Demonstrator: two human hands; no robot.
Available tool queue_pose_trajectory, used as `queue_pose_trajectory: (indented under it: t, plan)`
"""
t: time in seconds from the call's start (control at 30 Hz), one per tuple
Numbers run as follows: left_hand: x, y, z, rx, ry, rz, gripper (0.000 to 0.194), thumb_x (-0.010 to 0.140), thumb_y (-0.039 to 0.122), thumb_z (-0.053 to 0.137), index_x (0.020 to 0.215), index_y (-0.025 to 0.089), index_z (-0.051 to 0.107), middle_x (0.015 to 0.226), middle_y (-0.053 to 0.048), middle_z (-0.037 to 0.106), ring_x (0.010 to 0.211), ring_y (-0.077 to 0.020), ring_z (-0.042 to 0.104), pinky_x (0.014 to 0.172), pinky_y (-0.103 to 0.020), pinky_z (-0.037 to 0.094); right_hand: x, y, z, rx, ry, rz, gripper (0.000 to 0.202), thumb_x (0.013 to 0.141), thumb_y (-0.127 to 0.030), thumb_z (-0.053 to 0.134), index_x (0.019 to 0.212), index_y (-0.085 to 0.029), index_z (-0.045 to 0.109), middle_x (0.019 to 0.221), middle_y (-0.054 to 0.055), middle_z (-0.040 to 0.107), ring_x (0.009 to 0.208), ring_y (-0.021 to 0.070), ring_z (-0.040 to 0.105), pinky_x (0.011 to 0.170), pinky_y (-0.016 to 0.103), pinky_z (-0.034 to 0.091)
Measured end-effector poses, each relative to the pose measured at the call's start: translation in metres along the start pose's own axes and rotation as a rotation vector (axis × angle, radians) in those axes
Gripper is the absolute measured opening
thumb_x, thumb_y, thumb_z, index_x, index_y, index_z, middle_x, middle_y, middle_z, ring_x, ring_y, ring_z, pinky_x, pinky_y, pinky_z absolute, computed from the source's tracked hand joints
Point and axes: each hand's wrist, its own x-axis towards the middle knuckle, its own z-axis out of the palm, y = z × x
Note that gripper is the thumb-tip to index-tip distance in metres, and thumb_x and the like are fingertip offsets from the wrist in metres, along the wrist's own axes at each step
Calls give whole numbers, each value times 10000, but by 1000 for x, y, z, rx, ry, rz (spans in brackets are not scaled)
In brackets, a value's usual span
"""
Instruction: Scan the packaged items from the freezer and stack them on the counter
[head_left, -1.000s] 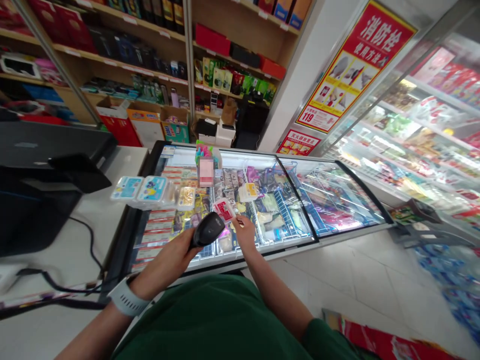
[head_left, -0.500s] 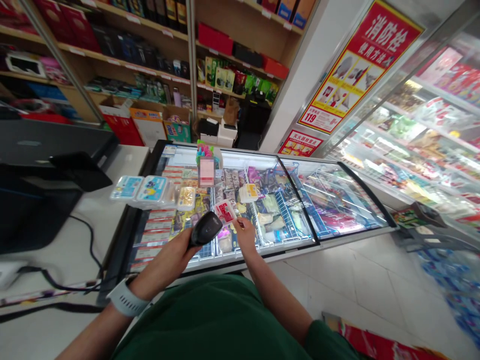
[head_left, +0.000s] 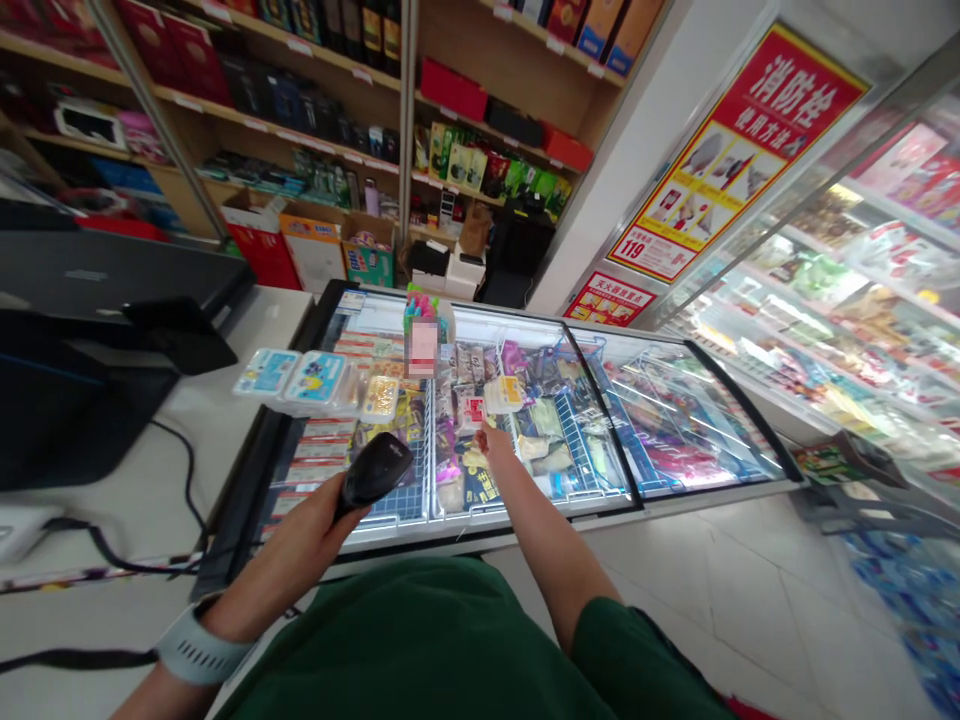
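Note:
My left hand (head_left: 319,530) is wrapped round the handle of a black barcode scanner (head_left: 377,470), held over the freezer's glass top. My right hand (head_left: 495,445) is closed at the lower edge of a small clear plastic box with a red label (head_left: 472,411); its fingertips partly cover that edge. Just right of it, a similar box with a yellow label (head_left: 505,392) lies on the glass. To the left, another yellow-labelled box (head_left: 380,398) stands beside boxes with blue labels (head_left: 319,377).
A chest freezer (head_left: 600,420) with bagged goods under its glass runs to the right. A pink card and colourful items (head_left: 421,310) stand at its back edge. On the left, a counter (head_left: 281,320) bears a black terminal (head_left: 180,335) and cables. Stocked shelves (head_left: 300,130) rise behind.
My right hand has moved the red-labelled box away from me and a little right, next to the yellow-labelled one. The scanner in my left hand has drawn back leftward and down.

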Motion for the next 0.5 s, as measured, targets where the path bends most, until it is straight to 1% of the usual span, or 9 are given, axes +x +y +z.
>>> queue_pose_trajectory:
  t: [0.07,0.1,0.17,0.27,0.4,0.5]
  plan:
    - [-5,-6,-3,23,23,-36,458,870,503,449,1164,161,528,1079,-122,683,987,-277,652,840,-345,497,10,-6,4,5,-15,78,323,929,-345,570,1189,-152,557,1158,80,589,970,191,612,820,386,540]
    - [-7,-9,-4,34,31,-57,460,866,507,453,1158,161,532,1053,-116,690,959,-278,660,814,-342,504,13,-8,6,9,-24,114,330,928,-345,571,1196,-154,554,1172,83,584,986,197,608,831,394,537]
    - [-10,-12,-6,46,43,-91,457,859,510,454,1140,160,540,1006,-107,700,909,-277,672,775,-334,511,19,-11,10,24,-32,142,331,928,-344,571,1198,-154,553,1172,83,583,984,197,609,828,392,538]
    - [-13,-13,-7,39,65,-117,461,855,504,449,1140,151,536,999,-111,700,905,-276,674,778,-330,511,23,-11,14,50,-39,149,324,929,-342,569,1192,-154,555,1159,80,588,966,190,613,812,381,544]
    - [-17,-13,-9,23,76,-133,466,857,511,445,1137,148,526,1009,-123,697,919,-280,670,791,-336,506,21,-6,16,72,-34,129,320,934,-343,562,1190,-152,556,1155,79,590,963,189,614,811,378,544]
    - [-20,-13,-10,17,65,-137,456,859,505,447,1134,149,526,1007,-123,698,924,-279,669,795,-333,503,17,-2,13,75,-22,120,293,936,-339,561,1155,-144,569,1089,66,609,889,163,625,752,336,554]
